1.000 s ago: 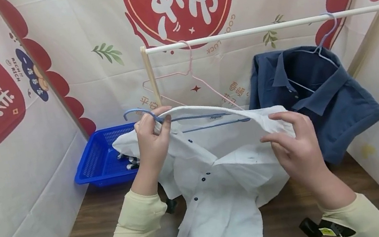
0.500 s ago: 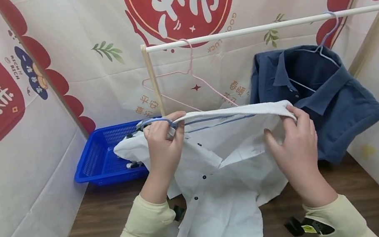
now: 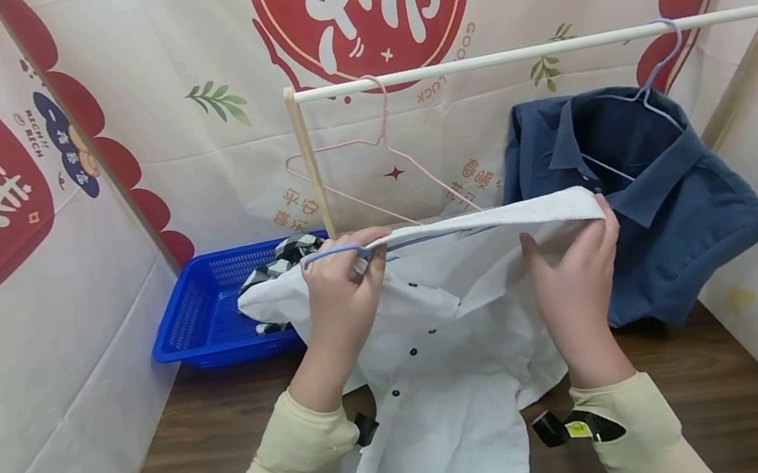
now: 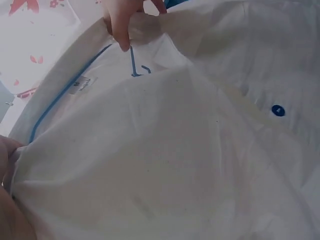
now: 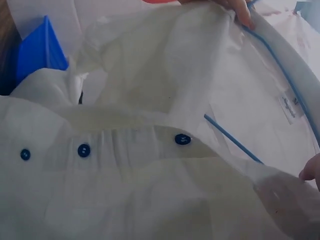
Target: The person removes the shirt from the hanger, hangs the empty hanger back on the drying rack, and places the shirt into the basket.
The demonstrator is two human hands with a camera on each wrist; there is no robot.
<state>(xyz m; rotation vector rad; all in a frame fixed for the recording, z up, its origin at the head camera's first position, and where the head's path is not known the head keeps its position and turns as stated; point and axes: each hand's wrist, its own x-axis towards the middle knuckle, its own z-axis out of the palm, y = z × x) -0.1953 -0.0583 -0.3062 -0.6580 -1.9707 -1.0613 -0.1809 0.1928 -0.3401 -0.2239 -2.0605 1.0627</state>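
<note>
A white shirt with dark buttons hangs between the hands, its lower part reaching down over the table. Through its neck runs a blue clothes hanger, its hook beside the left hand. My left hand pinches the hanger and the collar's left end together; that hand also shows at the top of the right wrist view. My right hand holds the right end of the collar, thumb in front and fingers behind. A size label lies inside the neck. Most of the hanger's bar is covered by cloth.
Behind the shirt a white rail carries a bare pink hanger and a dark blue shirt on another hanger. A blue basket with black-and-white checked cloth stands left. Printed fabric walls enclose the table.
My right hand has moved up to the collar's right end, and the collar is now drawn straight. My left hand has shifted right and slightly down with the hanger, uncovering more checked cloth.
</note>
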